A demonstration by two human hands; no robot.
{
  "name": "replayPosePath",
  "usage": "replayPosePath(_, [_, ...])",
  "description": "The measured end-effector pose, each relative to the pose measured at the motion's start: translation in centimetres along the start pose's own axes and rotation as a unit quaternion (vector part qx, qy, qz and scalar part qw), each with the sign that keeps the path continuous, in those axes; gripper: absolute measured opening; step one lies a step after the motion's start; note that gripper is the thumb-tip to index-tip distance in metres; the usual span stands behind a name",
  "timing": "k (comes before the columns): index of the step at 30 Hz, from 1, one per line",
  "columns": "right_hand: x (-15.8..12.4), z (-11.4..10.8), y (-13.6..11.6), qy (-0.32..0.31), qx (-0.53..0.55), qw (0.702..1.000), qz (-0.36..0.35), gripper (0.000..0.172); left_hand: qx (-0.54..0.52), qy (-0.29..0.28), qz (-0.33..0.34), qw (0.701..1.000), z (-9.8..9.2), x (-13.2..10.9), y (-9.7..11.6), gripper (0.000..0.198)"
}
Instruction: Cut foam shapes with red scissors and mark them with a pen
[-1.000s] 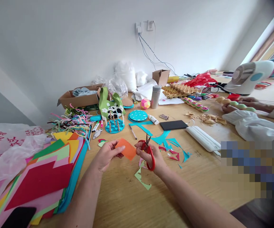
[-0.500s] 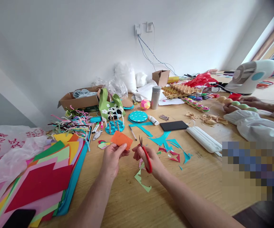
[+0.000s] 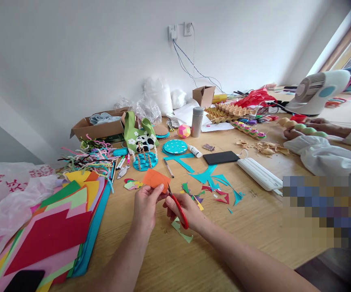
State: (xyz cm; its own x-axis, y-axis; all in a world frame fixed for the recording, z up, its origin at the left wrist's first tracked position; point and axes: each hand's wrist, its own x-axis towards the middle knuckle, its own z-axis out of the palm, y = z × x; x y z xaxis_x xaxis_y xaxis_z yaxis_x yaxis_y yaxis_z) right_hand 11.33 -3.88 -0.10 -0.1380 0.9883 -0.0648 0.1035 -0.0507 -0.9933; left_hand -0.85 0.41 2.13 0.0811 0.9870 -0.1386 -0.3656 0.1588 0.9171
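Between the thumb and fingers of my left hand (image 3: 147, 202) is a piece of orange paper (image 3: 155, 178), held above the table. My right hand (image 3: 187, 211) is closed round a pair of scissors with red handles (image 3: 180, 211). The scissor blades (image 3: 169, 190) point up and meet the paper's right edge; whether they bite into it I cannot tell. Beneath my right hand lies a pale green paper scrap (image 3: 183, 232). Just beyond my left hand are several small coloured paper cutouts (image 3: 132, 184), and scraps of several colours (image 3: 193, 196) lie beyond my right hand.
A stack of coloured paper (image 3: 53, 227) covers the left side. Behind are a pen (image 3: 169, 168), a glue bottle (image 3: 195, 151), a blue disc (image 3: 175, 147) and a grey flask (image 3: 197, 121). A power strip (image 3: 259, 176) lies right, near another person's hands (image 3: 297, 132) holding an egg-carton strip.
My right hand has brought the scissors left, up to the orange paper's edge. More coloured scraps show beyond my right hand. The view has shifted slightly.
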Motion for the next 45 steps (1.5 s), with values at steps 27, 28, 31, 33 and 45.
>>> replayPosePath(27, [-0.08, -0.17, -0.47, -0.003, -0.010, 1.000, 0.030, 0.070, 0.010, 0.015, 0.002, 1.000, 0.26, -0.36, -0.35, 0.027])
replayPosePath(28, [-0.08, -0.17, -0.48, -0.002, -0.012, 0.999, 0.030, 0.070, 0.008, 0.016, 0.001, 1.000, 0.29, -0.37, -0.34, 0.027])
replayPosePath(31, [-0.09, -0.18, -0.43, -0.002, -0.013, 0.999, 0.034, 0.069, 0.010, 0.015, -0.001, 1.000, 0.36, -0.43, -0.30, 0.027])
replayPosePath(33, [-0.06, -0.19, -0.33, 0.000, -0.013, 0.999, 0.037, 0.067, 0.012, 0.014, 0.000, 1.000, 0.35, -0.45, -0.27, 0.026])
replayPosePath(45, [0.03, -0.33, -0.33, -0.001, -0.012, 0.999, 0.040, 0.070, 0.006, 0.001, -0.009, 1.000, 0.38, -0.47, -0.14, 0.025])
